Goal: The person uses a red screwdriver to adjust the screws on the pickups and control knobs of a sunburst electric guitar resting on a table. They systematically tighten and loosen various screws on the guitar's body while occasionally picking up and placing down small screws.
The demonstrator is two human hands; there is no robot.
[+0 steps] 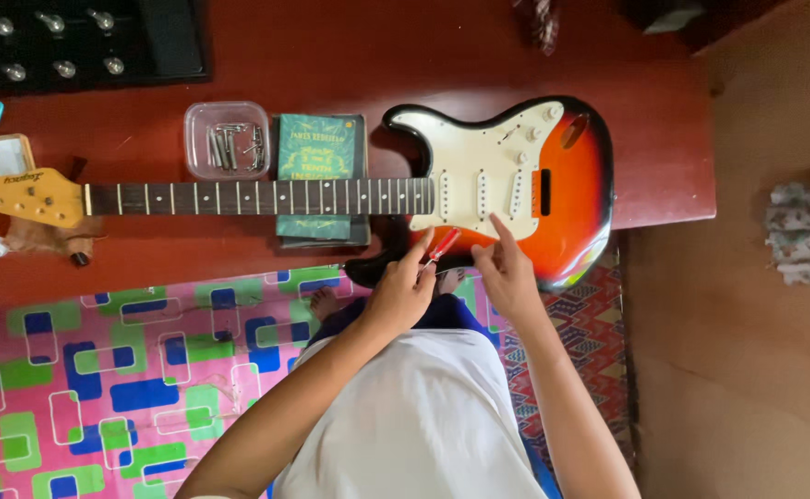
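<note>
A sunburst electric guitar (pixel 571 199) with a cream pickguard lies flat on a red table (pixel 350 55), its neck (pixel 257 197) pointing left, with no strings visible on it. My left hand (pixel 403 291) holds a red-handled screwdriver (pixel 442 245) at the body's near edge, the tip toward the pickguard. My right hand (pixel 507 268) rests beside it, index finger touching the pickguard's lower edge.
A green book (pixel 320 148) lies under the neck. Next to the book, a clear plastic tub (pixel 227 139) holds metal parts. A dark case (pixel 82 42) with tuner pegs sits at the far left. A patterned pink mat (pixel 128 370) covers the floor.
</note>
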